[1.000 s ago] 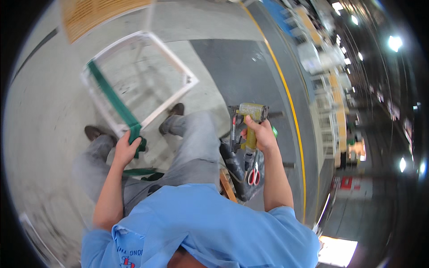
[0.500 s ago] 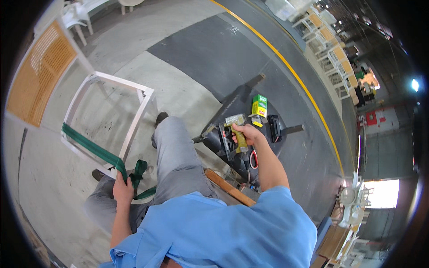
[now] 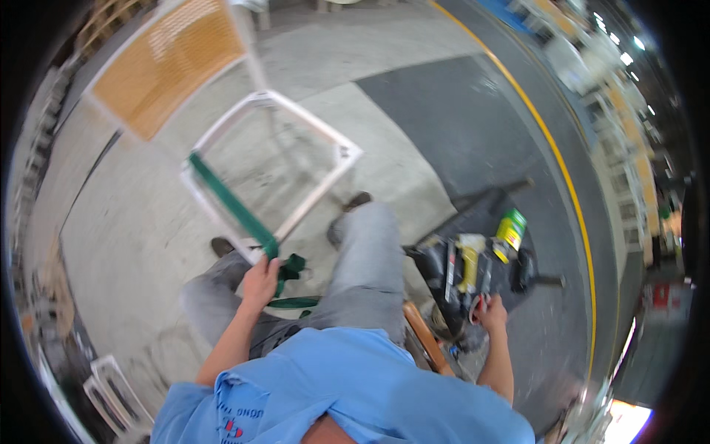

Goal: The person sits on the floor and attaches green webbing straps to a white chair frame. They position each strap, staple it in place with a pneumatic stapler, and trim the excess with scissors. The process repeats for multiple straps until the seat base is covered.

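Left hand (image 3: 260, 285): fingers closed on green webbing (image 3: 233, 205) at the white chair frame's (image 3: 312, 123) nearest corner.
Webbing: along the frame's left rail; probably light, soft, best pinched flat.
Right hand (image 3: 491, 314): at red-handled scissors (image 3: 474, 309) on a black-topped stand (image 3: 430, 265); cannot tell whether fingers grip.
Scissors: likely stiff, light; hold by handles.

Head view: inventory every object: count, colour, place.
Chair: 1, white and tan, left.
Strap: 1, green, along chair.
Stand: 1, black, right.
Power tool: 1, yellowish, on stand.
Box: 1, green-yellow, on stand.
Unclear object: 1, black, beside box.
Scissors: 1, red-handled, lower right.
Wooden bar: 1, brown, lower centre.
Furniture: several, whitish, edges.
Shoes: 2, dark, centre.
Trousers: 1, grey, centre.
Shirt: 1, blue, bottom.
Left hand: 1, on strap.
Right hand: 1, at scissors.
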A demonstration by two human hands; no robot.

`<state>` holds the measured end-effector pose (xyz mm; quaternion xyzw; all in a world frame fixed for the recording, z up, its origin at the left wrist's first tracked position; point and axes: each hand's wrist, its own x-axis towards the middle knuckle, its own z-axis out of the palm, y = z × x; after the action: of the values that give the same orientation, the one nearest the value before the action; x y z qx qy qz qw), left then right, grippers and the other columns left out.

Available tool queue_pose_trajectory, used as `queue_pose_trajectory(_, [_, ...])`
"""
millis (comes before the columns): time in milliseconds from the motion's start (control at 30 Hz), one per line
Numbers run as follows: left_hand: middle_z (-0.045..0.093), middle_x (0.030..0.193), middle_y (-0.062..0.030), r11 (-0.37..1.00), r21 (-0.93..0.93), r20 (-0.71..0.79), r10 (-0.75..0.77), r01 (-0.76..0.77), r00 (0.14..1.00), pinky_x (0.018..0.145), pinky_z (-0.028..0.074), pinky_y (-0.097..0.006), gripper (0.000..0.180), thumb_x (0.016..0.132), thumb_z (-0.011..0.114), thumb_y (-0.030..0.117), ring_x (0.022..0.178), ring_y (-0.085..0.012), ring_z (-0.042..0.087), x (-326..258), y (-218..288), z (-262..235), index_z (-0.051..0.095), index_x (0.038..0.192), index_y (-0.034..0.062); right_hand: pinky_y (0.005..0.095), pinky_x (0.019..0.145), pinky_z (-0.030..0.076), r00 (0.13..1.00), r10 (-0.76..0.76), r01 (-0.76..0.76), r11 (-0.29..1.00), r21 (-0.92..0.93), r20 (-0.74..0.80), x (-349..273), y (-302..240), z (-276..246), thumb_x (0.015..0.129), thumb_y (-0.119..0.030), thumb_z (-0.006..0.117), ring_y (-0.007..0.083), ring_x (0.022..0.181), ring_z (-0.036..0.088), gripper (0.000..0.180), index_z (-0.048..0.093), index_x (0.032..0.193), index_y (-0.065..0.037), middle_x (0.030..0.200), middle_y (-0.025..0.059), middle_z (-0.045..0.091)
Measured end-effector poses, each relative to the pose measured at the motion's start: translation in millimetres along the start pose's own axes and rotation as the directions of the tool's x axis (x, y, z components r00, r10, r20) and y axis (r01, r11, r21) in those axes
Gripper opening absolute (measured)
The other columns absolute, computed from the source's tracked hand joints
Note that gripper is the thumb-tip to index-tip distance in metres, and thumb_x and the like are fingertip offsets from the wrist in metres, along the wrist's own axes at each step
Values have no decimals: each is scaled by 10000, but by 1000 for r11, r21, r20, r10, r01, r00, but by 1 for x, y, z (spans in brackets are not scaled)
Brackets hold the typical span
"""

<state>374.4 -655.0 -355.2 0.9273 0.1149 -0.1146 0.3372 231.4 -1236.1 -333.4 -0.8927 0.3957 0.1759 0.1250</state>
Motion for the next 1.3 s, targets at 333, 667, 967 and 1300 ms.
queue_pose_trajectory(333, [756,934,-123,140,-835,532,-45,533,845,762,622,-332,234,1056,558,228,816,-200,741,24,-24,-47,635,1116,15,280,505,463,960,-179,-52,647,761,217,-71,2,-86,781,46,664,167,611,628,705,449,1447,-38,824,87,668])
queue_pose_trajectory(667, [754,930,-122,12,-904,427,-4,427,904,756,619,-293,244,1020,598,192,816,-176,741,43,-27,-77,663,1127,-17,467,868,521,191,-955,979,203,32,229,-55,-355,-43,808,-436,814,356,1002,678,579,617,1268,-146,1081,137,693])
queue_pose_trajectory(967, [748,906,-128,49,-908,418,18,417,908,728,620,-290,222,1034,584,184,782,-170,739,37,-9,-86,653,1083,-21,459,920,447,-346,-808,891,-443,-104,476,-25,-492,54,805,-446,782,290,1032,662,479,622,1186,-203,1042,89,654])
queue_pose_trajectory(1300, [730,924,-101,53,-875,481,-8,480,877,683,620,-267,232,1028,602,175,766,-153,736,26,0,-80,641,1112,-38,459,952,428,-466,-656,786,-616,-63,593,-23,-530,83,837,-291,739,234,1068,655,393,636,1214,-250,1040,55,653])
